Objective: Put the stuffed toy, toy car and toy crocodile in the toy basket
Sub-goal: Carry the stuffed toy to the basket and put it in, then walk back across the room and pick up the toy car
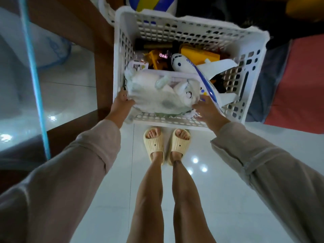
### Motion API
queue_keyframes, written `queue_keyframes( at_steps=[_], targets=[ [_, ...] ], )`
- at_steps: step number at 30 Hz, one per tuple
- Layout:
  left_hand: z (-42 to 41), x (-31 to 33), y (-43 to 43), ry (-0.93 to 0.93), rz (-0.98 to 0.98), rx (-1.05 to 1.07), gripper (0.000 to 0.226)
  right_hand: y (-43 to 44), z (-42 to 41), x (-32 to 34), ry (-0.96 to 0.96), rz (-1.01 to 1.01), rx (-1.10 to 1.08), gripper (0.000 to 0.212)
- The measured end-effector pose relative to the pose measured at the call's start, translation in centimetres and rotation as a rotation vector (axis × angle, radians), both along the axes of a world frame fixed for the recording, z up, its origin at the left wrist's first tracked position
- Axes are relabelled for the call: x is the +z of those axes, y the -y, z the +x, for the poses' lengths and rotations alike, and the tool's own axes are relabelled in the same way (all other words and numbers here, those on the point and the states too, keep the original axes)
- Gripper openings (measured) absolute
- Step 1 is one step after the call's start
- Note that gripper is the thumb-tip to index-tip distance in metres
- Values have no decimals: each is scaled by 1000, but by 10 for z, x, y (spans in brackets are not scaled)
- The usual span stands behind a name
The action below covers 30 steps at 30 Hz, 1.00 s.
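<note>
A white perforated toy basket [177,122] stands on the floor in front of my feet. A white stuffed toy [163,92] wrapped in clear plastic lies in its near half. My left hand [121,104] grips the toy's left end and my right hand [206,107] grips its right end, both at the basket's near rim. Behind the stuffed toy, a white and blue toy plane [192,67] and yellow plastic toys [199,54] lie inside. I see no toy car or crocodile that I can make out.
A brown wooden table leg [103,67] stands right against the basket's left side, with a glass top edge [33,67] further left. A volleyball [152,4] sits behind the basket. A red and blue mat [298,81] lies to the right. White tiled floor [228,190] surrounds my sandalled feet.
</note>
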<state>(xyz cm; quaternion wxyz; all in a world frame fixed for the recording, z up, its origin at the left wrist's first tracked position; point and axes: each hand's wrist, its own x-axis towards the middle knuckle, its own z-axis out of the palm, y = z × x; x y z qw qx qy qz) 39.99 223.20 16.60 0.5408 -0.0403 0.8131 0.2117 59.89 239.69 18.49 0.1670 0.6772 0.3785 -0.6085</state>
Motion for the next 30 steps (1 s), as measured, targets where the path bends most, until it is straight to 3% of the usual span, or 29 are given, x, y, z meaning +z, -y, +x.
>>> queue_keyframes(
  at_steps=[3, 5, 7, 10, 18, 21, 24, 30],
  targets=[
    [10, 37, 13, 64, -35, -61, 37, 8, 15, 41, -18, -112, 67, 27],
    [22, 70, 26, 177, -33, -13, 26, 20, 30, 69, 6, -84, 179, 32],
    [37, 106, 39, 167, -53, 21, 16, 33, 44, 101, 38, -48, 242, 29],
    [62, 164, 52, 143, -54, -33, 15, 53, 70, 151, 49, -68, 265, 4],
    [108, 303, 107, 131, -60, -221, 21, 99, 146, 270, 94, -61, 244, 10],
    [123, 332, 137, 123, -104, -242, 13, 110, 166, 302, 86, -44, 296, 10],
    [136, 345, 167, 109, -182, -275, 20, 115, 177, 328, 87, -27, 342, 7],
    [141, 357, 207, 150, -141, -59, 24, 111, 192, 349, 99, 55, 343, 8]
  ],
)
